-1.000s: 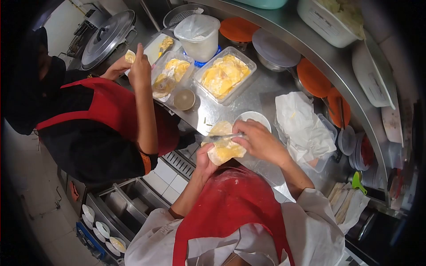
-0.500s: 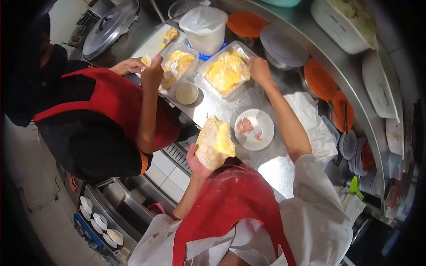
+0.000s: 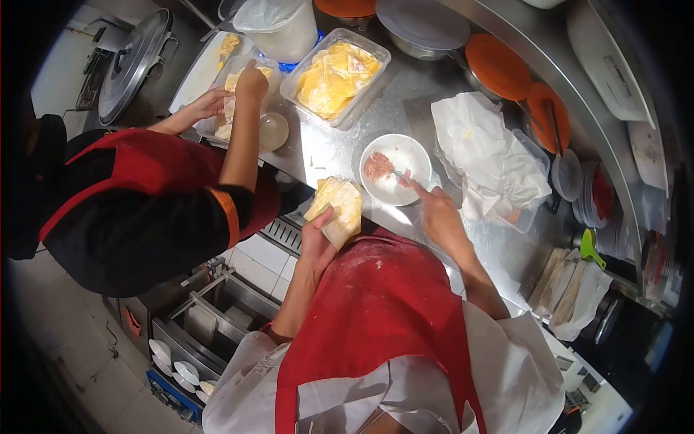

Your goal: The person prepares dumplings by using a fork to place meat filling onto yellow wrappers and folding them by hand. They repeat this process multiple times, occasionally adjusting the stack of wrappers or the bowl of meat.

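My left hand [image 3: 319, 242] grips floury yellow dough wrappers [image 3: 338, 206] just above my apron, thumb on top and fingers beneath. A white bowl [image 3: 418, 152] stands near the counter's front edge, with minced pink meat [image 3: 377, 166] on its left side and a smaller bit at the lower right. My right hand [image 3: 441, 213] is closed on a slim metal utensil [image 3: 401, 176], forefinger stretched along the handle. The utensil's tip lies in the bowl beside the meat. Further back, a clear plastic tub [image 3: 347, 114] holds more yellow wrappers [image 3: 336, 76].
At my left a co-worker in a red apron [image 3: 155, 170] works with both hands over another tub [image 3: 210, 129]. Close by are a small round cup [image 3: 272, 132] and a white bucket [image 3: 289, 43]. Crumpled white paper [image 3: 481, 148] lies to the right, before orange lids [image 3: 497, 65].
My right hand has left the tub of wrappers and now holds a utensil in the bowl. The wrappers in my left hand are lower and closer to my body. The view has shifted.
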{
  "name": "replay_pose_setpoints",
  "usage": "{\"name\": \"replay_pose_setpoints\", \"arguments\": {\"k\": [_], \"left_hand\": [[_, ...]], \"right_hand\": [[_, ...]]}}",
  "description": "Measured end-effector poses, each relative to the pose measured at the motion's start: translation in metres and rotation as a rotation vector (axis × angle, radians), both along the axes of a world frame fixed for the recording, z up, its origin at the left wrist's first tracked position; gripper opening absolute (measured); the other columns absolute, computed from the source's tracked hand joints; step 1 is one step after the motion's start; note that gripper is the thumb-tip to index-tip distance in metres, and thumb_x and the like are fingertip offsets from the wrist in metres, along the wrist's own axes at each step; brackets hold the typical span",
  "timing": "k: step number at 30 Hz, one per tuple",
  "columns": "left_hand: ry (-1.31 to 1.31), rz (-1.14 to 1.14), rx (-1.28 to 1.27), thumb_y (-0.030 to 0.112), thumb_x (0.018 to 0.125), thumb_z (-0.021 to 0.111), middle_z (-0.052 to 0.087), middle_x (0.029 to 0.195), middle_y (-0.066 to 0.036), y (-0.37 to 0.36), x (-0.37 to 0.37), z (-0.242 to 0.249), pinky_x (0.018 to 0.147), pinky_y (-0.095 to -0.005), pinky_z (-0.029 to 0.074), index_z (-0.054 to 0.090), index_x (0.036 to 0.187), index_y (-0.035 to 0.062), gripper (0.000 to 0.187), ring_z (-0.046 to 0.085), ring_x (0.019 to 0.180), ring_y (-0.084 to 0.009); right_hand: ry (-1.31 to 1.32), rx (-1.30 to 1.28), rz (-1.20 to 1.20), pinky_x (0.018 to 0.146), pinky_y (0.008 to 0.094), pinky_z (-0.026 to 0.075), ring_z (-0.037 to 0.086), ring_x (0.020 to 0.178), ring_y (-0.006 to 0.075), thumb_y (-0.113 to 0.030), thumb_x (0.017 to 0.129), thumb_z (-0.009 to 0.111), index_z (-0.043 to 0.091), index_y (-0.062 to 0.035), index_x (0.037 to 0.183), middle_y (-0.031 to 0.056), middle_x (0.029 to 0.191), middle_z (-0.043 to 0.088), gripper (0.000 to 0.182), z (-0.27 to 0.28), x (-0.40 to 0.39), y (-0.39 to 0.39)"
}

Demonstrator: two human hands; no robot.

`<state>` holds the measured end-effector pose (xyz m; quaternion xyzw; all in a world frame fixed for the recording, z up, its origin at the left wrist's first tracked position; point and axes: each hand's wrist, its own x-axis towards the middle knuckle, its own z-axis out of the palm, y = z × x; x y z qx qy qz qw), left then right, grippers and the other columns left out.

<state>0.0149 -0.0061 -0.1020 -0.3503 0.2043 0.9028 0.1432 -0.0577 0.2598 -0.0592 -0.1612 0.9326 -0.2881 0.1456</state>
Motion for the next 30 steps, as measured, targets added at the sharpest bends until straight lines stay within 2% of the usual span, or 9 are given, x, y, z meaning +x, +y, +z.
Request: {"name": "replay_pose_setpoints", "arguments": {"k": [4, 7, 10, 14, 22, 25, 27, 29, 30], "left_hand": [[-0.018, -0.073, -0.02, 0.019, 0.097, 0.051, 0.056, 0.13, -0.017, 0.021, -0.015, 0.017, 0.101, -0.0465, 0.046, 0.042, 0.138, -0.0002, 0.046, 0.058, 0.116, -0.0322], [-0.007, -0.11, -0.021, 0.022, 0.097, 0.05, 0.055, 0.131, -0.018, 0.027, -0.02, 0.017, 0.102, -0.0467, 0.045, 0.04, 0.139, 0.0001, 0.048, 0.057, 0.118, -0.0327], [0.004, -0.119, -0.023, 0.023, 0.096, 0.051, 0.053, 0.134, -0.019, 0.026, -0.02, 0.012, 0.104, -0.0485, 0.044, 0.036, 0.142, 0.0002, 0.053, 0.055, 0.121, -0.0341], [0.018, -0.102, 0.002, 0.023, 0.097, 0.05, 0.053, 0.134, -0.019, 0.027, -0.019, 0.008, 0.104, -0.0484, 0.044, 0.036, 0.142, -0.0001, 0.052, 0.055, 0.121, -0.0343], [0.034, -0.11, 0.013, 0.023, 0.098, 0.048, 0.053, 0.134, -0.02, 0.028, -0.02, 0.014, 0.104, -0.0487, 0.044, 0.035, 0.142, -0.0006, 0.052, 0.055, 0.12, -0.0347], [0.02, -0.111, 0.003, 0.022, 0.098, 0.048, 0.054, 0.133, -0.02, 0.028, -0.02, 0.017, 0.103, -0.0479, 0.045, 0.037, 0.141, -0.0009, 0.05, 0.056, 0.119, -0.0342], [0.009, -0.1, 0.002, 0.021, 0.098, 0.048, 0.055, 0.132, -0.019, 0.028, -0.02, 0.016, 0.101, -0.0463, 0.046, 0.039, 0.14, -0.0009, 0.048, 0.058, 0.117, -0.0333], [0.022, -0.086, -0.015, 0.02, 0.098, 0.049, 0.055, 0.131, -0.019, 0.026, -0.016, 0.012, 0.101, -0.0462, 0.046, 0.04, 0.139, -0.0011, 0.047, 0.058, 0.117, -0.0332], [0.032, -0.078, -0.022, 0.02, 0.098, 0.049, 0.055, 0.131, -0.019, 0.024, -0.014, 0.011, 0.101, -0.0462, 0.046, 0.04, 0.139, -0.0013, 0.047, 0.058, 0.117, -0.0331]], "right_hand": [[0.017, 0.077, -0.047, 0.075, 0.0439, 0.051, 0.06, 0.082, 0.0361, 0.003, 0.082, 0.051, 0.049, -0.014, 0.14, 0.0194, 0.094, 0.057, 0.061, -0.004, 0.006, -0.021], [-0.006, 0.13, -0.086, 0.077, 0.0422, 0.052, 0.061, 0.085, 0.0352, 0.003, 0.081, 0.053, 0.05, -0.0121, 0.139, 0.0183, 0.093, 0.057, 0.06, -0.016, 0.005, -0.032], [0.133, 0.073, 0.024, 0.079, 0.0407, 0.053, 0.062, 0.089, 0.0334, 0.002, 0.08, 0.055, 0.05, -0.0108, 0.138, 0.0172, 0.093, 0.058, 0.059, -0.026, 0.01, -0.03], [0.075, 0.2, 0.165, 0.079, 0.0393, 0.052, 0.062, 0.089, 0.0313, 0.001, 0.079, 0.056, 0.05, -0.0097, 0.137, 0.0155, 0.091, 0.059, 0.059, -0.022, 0.012, -0.022], [0.039, 0.116, -0.002, 0.082, 0.0406, 0.051, 0.061, 0.09, 0.032, -0.001, 0.082, 0.055, 0.053, -0.0104, 0.136, 0.0164, 0.093, 0.059, 0.055, -0.027, 0.011, -0.033], [0.111, 0.057, 0.093, 0.079, 0.0395, 0.051, 0.062, 0.085, 0.034, 0.0, 0.083, 0.053, 0.054, -0.0094, 0.136, 0.0177, 0.088, 0.06, 0.054, -0.035, 0.012, -0.026], [0.07, -0.253, 0.14, 0.064, 0.0368, 0.049, 0.059, 0.069, 0.0284, -0.001, 0.084, 0.053, 0.058, -0.0097, 0.133, 0.0133, 0.079, 0.058, 0.05, -0.054, -0.002, -0.006], [-0.269, -0.462, 0.049, 0.052, 0.0321, 0.042, 0.053, 0.058, 0.0201, -0.002, 0.086, 0.052, 0.059, -0.0113, 0.132, 0.0072, 0.071, 0.053, 0.048, -0.045, -0.017, 0.009], [-0.589, -0.509, -0.065, 0.048, 0.0286, 0.037, 0.047, 0.054, 0.0146, -0.003, 0.087, 0.052, 0.059, -0.0126, 0.133, 0.0032, 0.068, 0.05, 0.047, -0.012, -0.026, 0.014]]}}
